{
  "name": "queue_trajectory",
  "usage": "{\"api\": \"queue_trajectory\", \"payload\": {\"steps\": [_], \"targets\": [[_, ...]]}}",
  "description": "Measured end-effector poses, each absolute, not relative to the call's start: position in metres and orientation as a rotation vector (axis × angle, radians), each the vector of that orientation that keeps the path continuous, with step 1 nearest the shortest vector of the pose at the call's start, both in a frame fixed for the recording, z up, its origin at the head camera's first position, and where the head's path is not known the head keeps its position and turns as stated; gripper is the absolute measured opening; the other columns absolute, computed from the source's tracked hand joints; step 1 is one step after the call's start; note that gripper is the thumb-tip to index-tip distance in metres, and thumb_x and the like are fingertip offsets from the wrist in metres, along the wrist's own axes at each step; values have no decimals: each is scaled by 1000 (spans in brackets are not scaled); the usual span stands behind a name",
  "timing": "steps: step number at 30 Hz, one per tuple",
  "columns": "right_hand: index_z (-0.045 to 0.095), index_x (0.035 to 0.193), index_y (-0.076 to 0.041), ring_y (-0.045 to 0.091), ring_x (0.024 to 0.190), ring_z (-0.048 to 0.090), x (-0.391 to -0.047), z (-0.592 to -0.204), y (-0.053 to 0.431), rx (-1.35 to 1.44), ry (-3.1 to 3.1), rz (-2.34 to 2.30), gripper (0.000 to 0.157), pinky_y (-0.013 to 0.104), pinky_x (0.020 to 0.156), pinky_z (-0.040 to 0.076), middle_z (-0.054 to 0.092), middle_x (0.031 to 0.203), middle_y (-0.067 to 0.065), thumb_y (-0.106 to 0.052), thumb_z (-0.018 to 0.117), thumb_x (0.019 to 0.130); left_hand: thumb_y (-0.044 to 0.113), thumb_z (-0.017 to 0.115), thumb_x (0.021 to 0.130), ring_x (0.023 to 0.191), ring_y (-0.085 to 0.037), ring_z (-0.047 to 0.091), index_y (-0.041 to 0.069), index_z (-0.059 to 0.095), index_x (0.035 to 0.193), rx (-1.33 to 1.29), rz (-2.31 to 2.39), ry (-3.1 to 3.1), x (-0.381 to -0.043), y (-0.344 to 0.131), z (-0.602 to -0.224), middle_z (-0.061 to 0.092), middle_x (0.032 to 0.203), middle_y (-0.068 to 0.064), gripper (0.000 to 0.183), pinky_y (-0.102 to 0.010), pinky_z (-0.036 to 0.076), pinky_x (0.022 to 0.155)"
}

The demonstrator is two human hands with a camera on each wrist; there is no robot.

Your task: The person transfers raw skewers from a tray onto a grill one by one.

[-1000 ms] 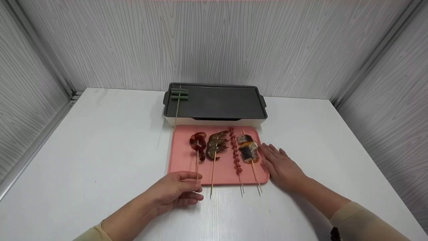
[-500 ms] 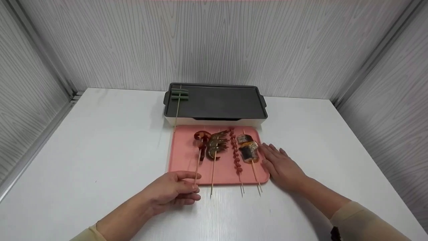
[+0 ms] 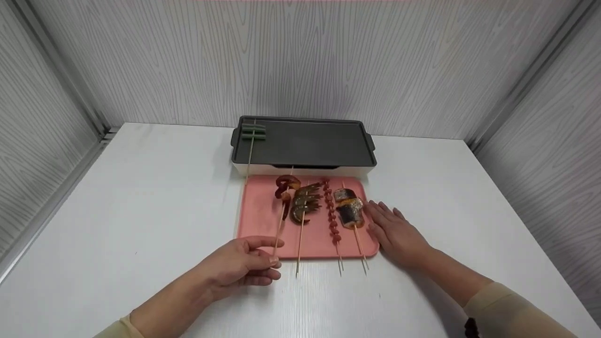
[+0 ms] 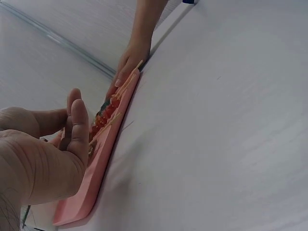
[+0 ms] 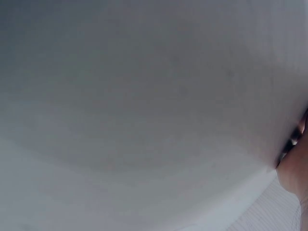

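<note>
“Pinching the skewer of dark red curled pieces [image 3: 285, 198] by its bare stick, left hand [image 3: 249, 263] at six o'clock, food over the pink tray's [image 3: 251, 220] eleven o'clock part. Heavy?”

“Probably light, but weighted toward the far end, so likely to dip or roll in a loose pinch. Stiff-looking stick; glossy pieces, perhaps slick. Best taken by bare wood, not by the food.”

“What about the right hand [image 3: 399, 237]?”

“Lying with fingers straight against the tray's three-to-four o'clock edge, near the fish skewer [image 3: 350, 213].”

“Anything in the way?”

“Mind the prawn skewer [image 3: 305, 204], close by at four o'clock; cannot tell whether touching. Farther along, note the skewer of red beads [image 3: 332, 217]. Toward twelve, watch the dark griddle's [image 3: 319, 143] raised rim, and toward eleven, the skewer of green pieces [image 3: 254, 134] overhanging its front.”
</note>
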State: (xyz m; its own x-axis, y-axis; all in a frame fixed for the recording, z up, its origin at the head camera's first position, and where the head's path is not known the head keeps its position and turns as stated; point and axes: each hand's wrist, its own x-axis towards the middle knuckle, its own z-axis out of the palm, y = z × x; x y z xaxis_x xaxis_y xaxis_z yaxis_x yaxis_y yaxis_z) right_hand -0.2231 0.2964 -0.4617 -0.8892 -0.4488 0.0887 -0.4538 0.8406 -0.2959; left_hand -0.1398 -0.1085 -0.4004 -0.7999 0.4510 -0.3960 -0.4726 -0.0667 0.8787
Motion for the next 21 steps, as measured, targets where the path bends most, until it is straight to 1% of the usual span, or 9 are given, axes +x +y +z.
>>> {"api": "queue_trajectory", "payload": {"steps": [11, 16, 21], "targets": [[27, 169, -12, 33, 159, 25, -223, -462, 296, 714, -3016, 486, 63, 58, 128, 19, 30, 173, 7, -40, 44, 115, 0, 68, 101, 82, -16, 77, -1, 53, 150, 30, 1946, 1594, -147, -107, -379, 74, 93, -11, 50, -28, 63, 76], [27, 169, -13, 33, 159, 25, -223, -462, 296, 707, -3018, 485, 63, 58, 128, 19, 30, 173, 7, -40, 43, 115, -2, 67, 102, 82, -16, 77, -2, 54, 149, 27, 1974, 1595, -159, -104, -371, 75, 95, -11, 49, -29, 64, 78], [27, 169, -13, 33, 159, 26, -223, -462, 296, 707, -3020, 488, 63, 58, 128, 19, 30, 173, 7, -41, 43, 115, -2, 65, 103, 83, -16, 77, -1, 51, 153, 20, 2000, 1598, -177, -100, -365, 77, 94, -10, 52, -29, 64, 78]]}}
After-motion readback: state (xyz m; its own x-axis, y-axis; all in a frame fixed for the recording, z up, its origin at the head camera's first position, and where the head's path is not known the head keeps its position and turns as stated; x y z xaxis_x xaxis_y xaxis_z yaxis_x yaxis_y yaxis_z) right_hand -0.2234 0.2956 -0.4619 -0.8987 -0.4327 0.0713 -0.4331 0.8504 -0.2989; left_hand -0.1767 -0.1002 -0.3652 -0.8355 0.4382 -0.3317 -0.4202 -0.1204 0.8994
